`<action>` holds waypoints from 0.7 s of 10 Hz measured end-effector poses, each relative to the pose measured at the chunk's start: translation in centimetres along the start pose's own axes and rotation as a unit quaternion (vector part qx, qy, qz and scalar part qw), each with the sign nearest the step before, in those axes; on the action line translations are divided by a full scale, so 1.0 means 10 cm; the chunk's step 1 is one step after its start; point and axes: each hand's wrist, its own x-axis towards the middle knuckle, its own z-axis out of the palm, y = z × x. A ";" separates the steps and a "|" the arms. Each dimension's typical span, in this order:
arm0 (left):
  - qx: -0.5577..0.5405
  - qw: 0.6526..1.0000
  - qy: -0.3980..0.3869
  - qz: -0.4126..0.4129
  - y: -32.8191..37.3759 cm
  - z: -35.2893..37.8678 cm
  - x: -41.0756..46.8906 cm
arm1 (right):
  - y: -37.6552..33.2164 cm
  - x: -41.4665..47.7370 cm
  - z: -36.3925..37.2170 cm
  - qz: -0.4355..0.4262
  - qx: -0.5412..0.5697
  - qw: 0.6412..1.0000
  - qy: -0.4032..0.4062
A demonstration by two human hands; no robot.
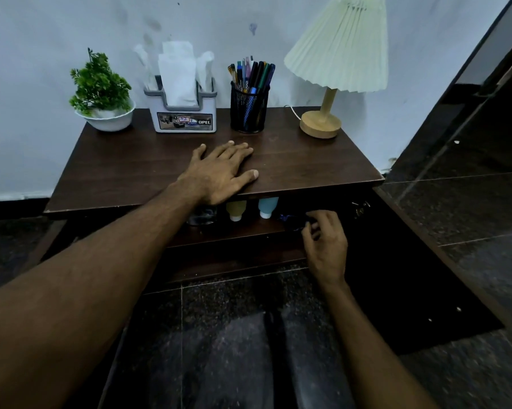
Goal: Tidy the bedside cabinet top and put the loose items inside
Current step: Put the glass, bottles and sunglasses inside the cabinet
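My left hand (222,172) rests flat, fingers straight, on the dark wooden cabinet top (136,169) near its front edge. Below, my right hand (325,237) reaches into the open cabinet and pinches a small dark object (293,222) over the inner shelf (243,231); what the object is I cannot tell. On that shelf stand a tan tube (236,210) and a blue tube (268,206), caps down, with a dark jar (201,216) to their left, partly behind my wrist.
Along the back of the top stand a potted green plant (102,93), a tissue holder (185,113), a mesh pen cup (249,107) and a pleated-shade lamp (331,84). The cabinet door (432,261) hangs open at the right. Keys (361,208) hang inside. Dark tiled floor lies below.
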 end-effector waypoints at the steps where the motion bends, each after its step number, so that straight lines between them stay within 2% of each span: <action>1: 0.004 1.000 0.000 0.003 -0.01 0.02 0.01 | 0.17 0.13 0.16 0.013 -0.041 0.999 -0.029; 4: 0.007 1.000 0.003 0.008 -0.04 0.04 0.04 | 0.41 0.54 0.35 0.073 -0.156 0.978 -0.117; 6: 0.006 1.000 0.005 0.008 -0.04 0.04 0.04 | 0.43 0.70 0.39 0.085 -0.203 0.955 -0.198; 7: 0.005 1.000 0.005 0.008 -0.05 0.04 0.04 | 0.42 0.73 0.39 0.099 -0.201 0.951 -0.213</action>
